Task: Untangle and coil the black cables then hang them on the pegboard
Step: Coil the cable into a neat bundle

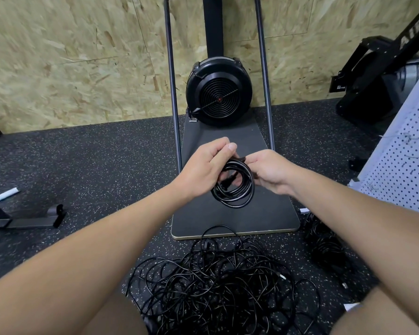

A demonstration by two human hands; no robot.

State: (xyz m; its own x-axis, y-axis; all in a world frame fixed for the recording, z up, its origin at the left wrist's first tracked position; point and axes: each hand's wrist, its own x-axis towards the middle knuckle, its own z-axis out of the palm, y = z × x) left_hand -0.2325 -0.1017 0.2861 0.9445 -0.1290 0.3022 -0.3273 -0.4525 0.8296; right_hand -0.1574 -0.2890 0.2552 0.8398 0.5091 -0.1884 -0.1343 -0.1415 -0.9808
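A coiled black cable [237, 197] hangs in the air between my two hands, above the dark base plate. My left hand [203, 170] grips the top left of the coil, thumb over the loops. My right hand [269, 172] pinches the coil's top right, where a strap or cable end sticks out. A large tangled pile of black cables [218, 284] lies on the speckled floor below my arms. A second dark bundle of cables [324, 245] lies to the right, beside my right forearm. The white pegboard [402, 165] leans at the right edge.
A black fan-wheel machine [219, 93] with two upright poles stands on a dark base plate [228, 141] against the chipboard wall. Another black machine [377, 85] stands at the far right. A black metal foot [34, 218] and a white strip [4, 195] lie on the left.
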